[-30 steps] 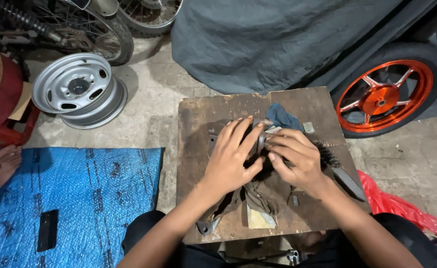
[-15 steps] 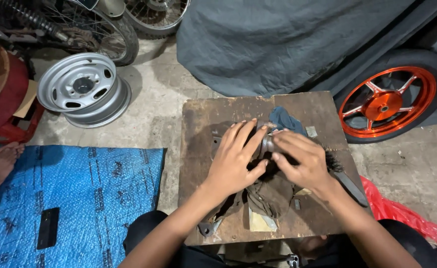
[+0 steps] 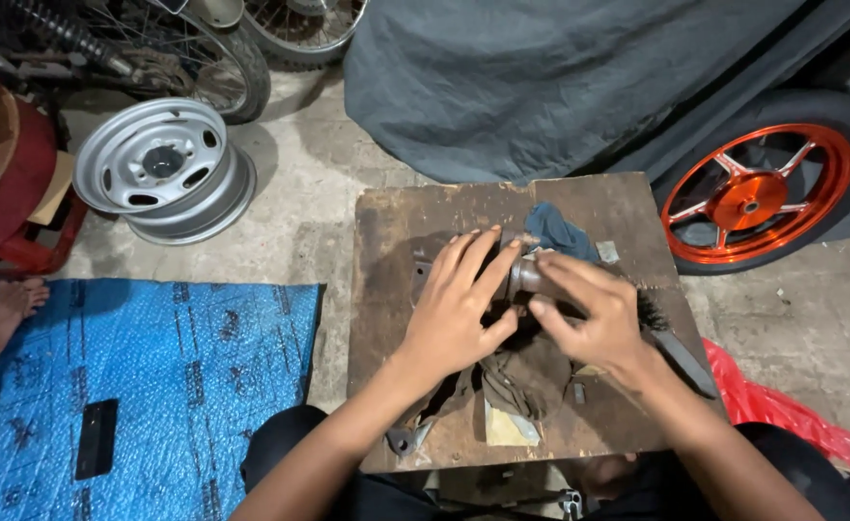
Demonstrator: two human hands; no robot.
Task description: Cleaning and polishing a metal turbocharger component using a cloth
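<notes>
Both hands, left hand (image 3: 459, 309) & right hand (image 3: 589, 314), grasp a metal part (image 3: 523, 275) on wooden board (image 3: 396, 222); blue rag (image 3: 555, 232) at 12 o'clock.

We see soft, dim overhead light, with faint shadows under our hands on the wooden board (image 3: 579, 203). The picture is sharp; its edges bend slightly, corners darker.

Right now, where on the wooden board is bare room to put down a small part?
The board is bare along its left edge beside the left hand, and at the far right corner behind the blue rag. The middle is crowded: both hands, the metal part, the brown cloth.
</notes>
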